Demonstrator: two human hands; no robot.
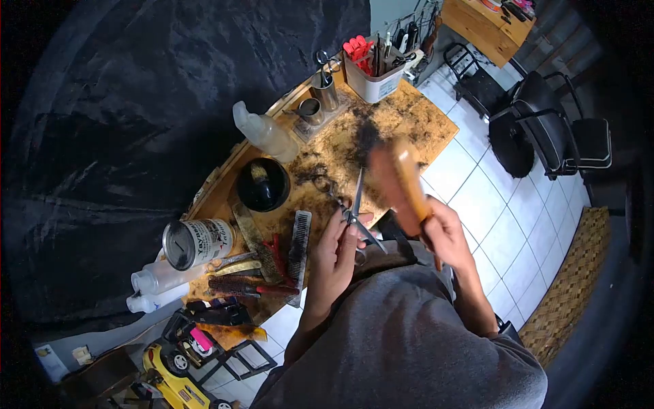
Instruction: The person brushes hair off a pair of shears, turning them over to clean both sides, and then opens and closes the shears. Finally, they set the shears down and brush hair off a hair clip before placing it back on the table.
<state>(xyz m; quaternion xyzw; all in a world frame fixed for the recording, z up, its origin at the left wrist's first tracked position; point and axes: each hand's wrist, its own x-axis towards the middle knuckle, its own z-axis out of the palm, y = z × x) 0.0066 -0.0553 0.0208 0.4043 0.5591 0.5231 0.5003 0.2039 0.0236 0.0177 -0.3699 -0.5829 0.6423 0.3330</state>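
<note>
My left hand (332,255) grips a pair of scissors (357,198), its blades apart and one pointing up over the wooden tabletop (426,123). In my right hand (447,235) is a wooden-backed brush (409,180), blurred by motion, held just right of the scissors. Dark hair clippings (366,136) lie scattered over the tabletop beyond both hands. Left of my left hand rests a grey comb (300,238), with a red-handled round brush (235,285) and red clips beside it.
A black bowl (274,194), a spray bottle (269,136) and a tin can (197,243) stand along the table's left side. At the back are metal cups (325,95) and a white bin (371,87) of tools. Black chairs (541,112) stand on the tiled floor at right.
</note>
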